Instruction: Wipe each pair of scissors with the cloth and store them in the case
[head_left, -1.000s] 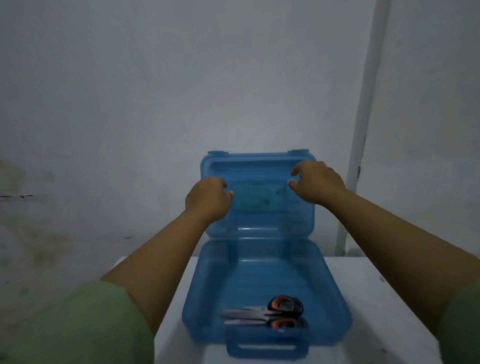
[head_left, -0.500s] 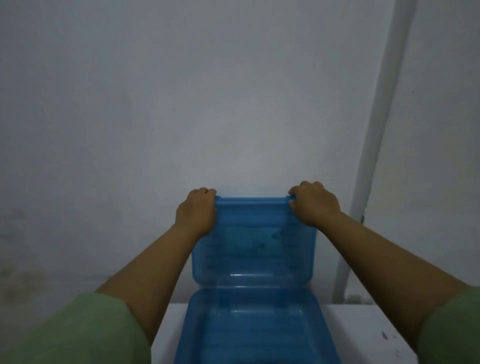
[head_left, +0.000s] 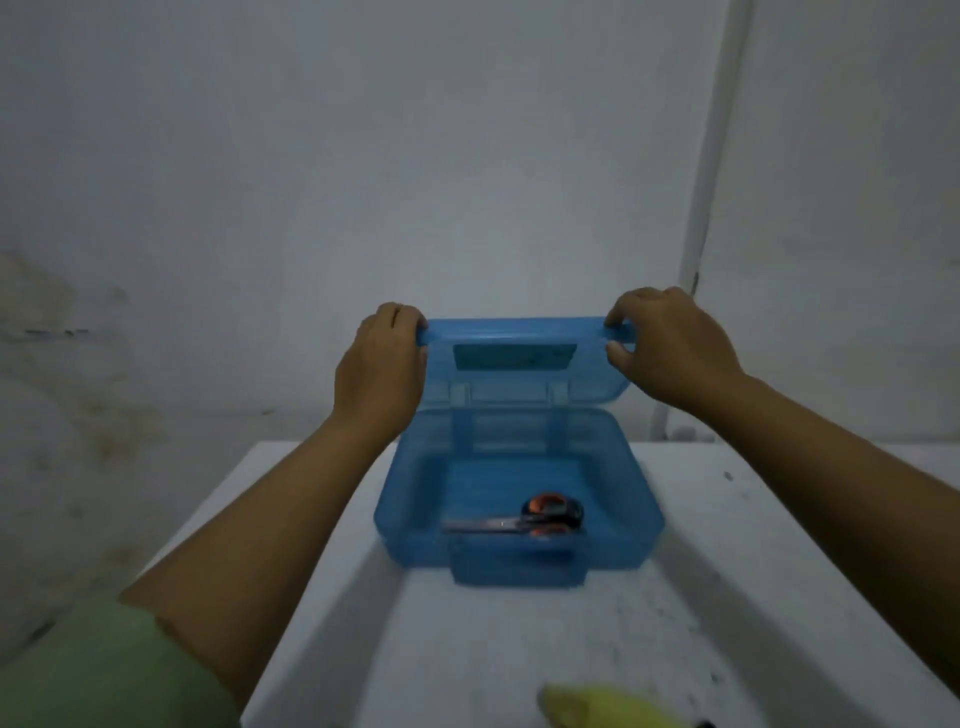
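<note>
A translucent blue case (head_left: 519, 525) sits on a white counter (head_left: 727, 597) with its lid (head_left: 519, 364) swung partway over the tray, hinged along the far side. The left hand (head_left: 382, 369) grips the lid's left corner, fingers (head_left: 402, 314) curled over the top edge. The right hand (head_left: 670, 345) holds the right corner, its fingers (head_left: 618, 325) hooked over the top edge and the thumb pressed against the lid below. Both forearms reach in from the near corners of the view, and a green sleeve (head_left: 104, 665) shows at the near left. Inside the tray, toward its near wall, lies one pair of scissors (head_left: 524, 519) with black and orange handles; the handles point right and the shut blades point left, lying flat on the bottom. A yellow cloth (head_left: 608, 709) shows at the near edge of the counter, right of centre, well apart from the case and partly cut off by the frame. Behind the counter stands a pale wall (head_left: 363, 156), stained at the left, with a white pipe (head_left: 711, 156) running upright at the far right.
</note>
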